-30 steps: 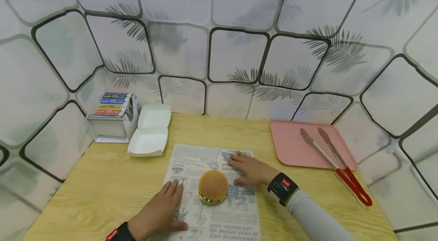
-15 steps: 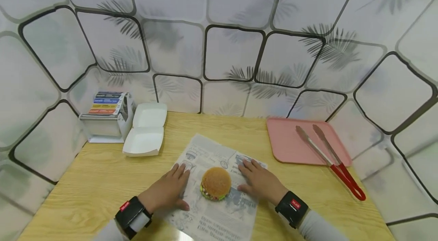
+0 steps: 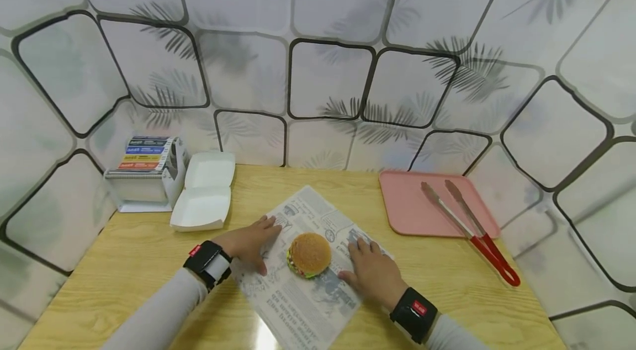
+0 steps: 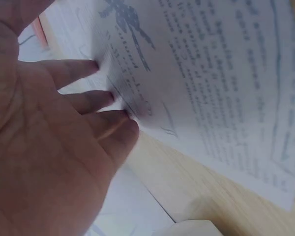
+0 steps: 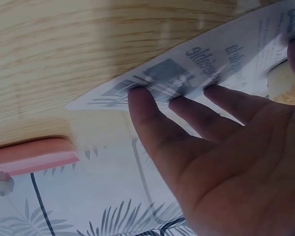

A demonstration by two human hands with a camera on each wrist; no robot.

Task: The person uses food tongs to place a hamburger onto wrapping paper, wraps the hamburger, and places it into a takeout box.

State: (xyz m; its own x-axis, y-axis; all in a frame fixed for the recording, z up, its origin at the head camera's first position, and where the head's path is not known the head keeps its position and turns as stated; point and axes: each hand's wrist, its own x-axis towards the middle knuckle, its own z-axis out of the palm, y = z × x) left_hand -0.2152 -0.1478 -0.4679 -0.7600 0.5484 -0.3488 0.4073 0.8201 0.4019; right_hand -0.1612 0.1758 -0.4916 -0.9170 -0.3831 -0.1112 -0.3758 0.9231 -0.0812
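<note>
A hamburger [image 3: 309, 255] with a sesame bun sits on a sheet of printed wrapping paper [image 3: 303, 306], which lies turned cornerwise on the table. My left hand [image 3: 250, 242] rests with straight fingertips on the paper's left edge, beside the burger. On the right edge of the paper, my right hand [image 3: 375, 272] touches it with spread fingers. In the left wrist view the fingertips of the left hand [image 4: 54, 132] press on the printed paper [image 4: 201, 83]. The right wrist view has the right hand [image 5: 236, 147] touching the sheet [image 5: 172, 73], with part of the bun [image 5: 287, 88] behind the fingers.
An opened white takeaway box [image 3: 202, 206] stands at the back left, next to a dispenser [image 3: 144, 173] with coloured labels. At the back right is a pink tray [image 3: 407, 212], with red-handled tongs [image 3: 489, 253] lying partly over its edge. Patterned cloth walls [image 3: 328, 79] enclose the wooden table.
The paper has turned clockwise with the burger on it. My left hand has moved up and forward, and my right hand has come nearer along the right edge. The view has shifted slightly.
</note>
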